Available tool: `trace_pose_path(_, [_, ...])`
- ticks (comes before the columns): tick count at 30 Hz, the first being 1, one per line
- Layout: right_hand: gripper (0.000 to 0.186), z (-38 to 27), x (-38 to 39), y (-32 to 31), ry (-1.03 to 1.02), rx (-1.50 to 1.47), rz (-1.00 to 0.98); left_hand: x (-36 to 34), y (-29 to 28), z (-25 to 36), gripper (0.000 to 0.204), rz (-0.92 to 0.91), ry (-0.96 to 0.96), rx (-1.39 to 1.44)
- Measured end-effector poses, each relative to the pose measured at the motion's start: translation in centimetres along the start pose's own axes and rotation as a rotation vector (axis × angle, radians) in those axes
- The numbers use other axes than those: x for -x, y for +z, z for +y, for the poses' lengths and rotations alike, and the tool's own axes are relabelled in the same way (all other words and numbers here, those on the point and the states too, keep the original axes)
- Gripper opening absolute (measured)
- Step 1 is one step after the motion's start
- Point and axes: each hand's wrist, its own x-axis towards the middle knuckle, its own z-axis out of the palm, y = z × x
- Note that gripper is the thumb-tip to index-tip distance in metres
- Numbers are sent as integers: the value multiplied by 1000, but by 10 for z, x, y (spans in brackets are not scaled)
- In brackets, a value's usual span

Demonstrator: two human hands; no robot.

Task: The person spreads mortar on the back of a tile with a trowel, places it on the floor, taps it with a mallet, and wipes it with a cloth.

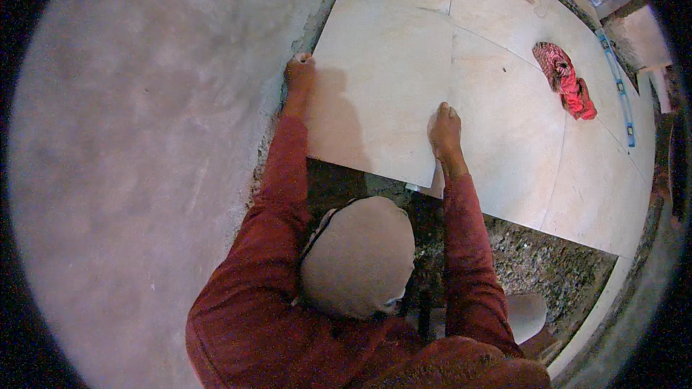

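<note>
A large pale beige floor tile [386,79] lies between my hands. My left hand [299,75] is closed on its left edge, beside the grey concrete. At the opposite edge, my right hand [446,132] is closed too, near the tile's near right corner. That corner overlaps the neighbouring tile [504,130], and a small strip shows beneath it. The fingertips of both hands are mostly hidden. Dark bedding [335,180] shows along the near edge of the held tile.
A red patterned cloth [566,81] rests on the tiles at the right, with a blue spirit level [618,90] beyond it. Loose gravel [555,263] borders the tiles nearer to me. Grey concrete [144,137] spreads out at left. A beige cap [360,256] appears between my arms.
</note>
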Motion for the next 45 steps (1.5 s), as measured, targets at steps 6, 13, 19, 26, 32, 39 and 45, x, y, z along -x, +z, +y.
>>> trace_pose_path(6, [41, 45, -17, -11, -90, 187, 41, 201, -74, 74, 33, 96, -233, 411])
trace_pose_path(13, [36, 27, 9, 15, -190, 143, -48, 261, -84, 74, 44, -212, -905, 1542])
trace_pose_path(19, [39, 35, -1, 10, -190, -16, -107, 242, -48, 15, 27, -242, -577, 1287])
trace_pose_path(26, [25, 59, -21, 4, -200, 160, -220, 250, -43, 30, 24, -216, -766, 1489])
trace_pose_path(32, [23, 39, 3, 3, -605, 504, -85, 247, -40, -6, 24, -292, -779, 1503])
trace_pose_path(39, [35, 30, 1, 8, -201, 521, -117, 245, -45, 10, 23, -243, -614, 1304])
trace_pose_path(45, [38, 11, 7, -30, -213, 762, -127, 253, -34, -4, 30, -238, -568, 1055])
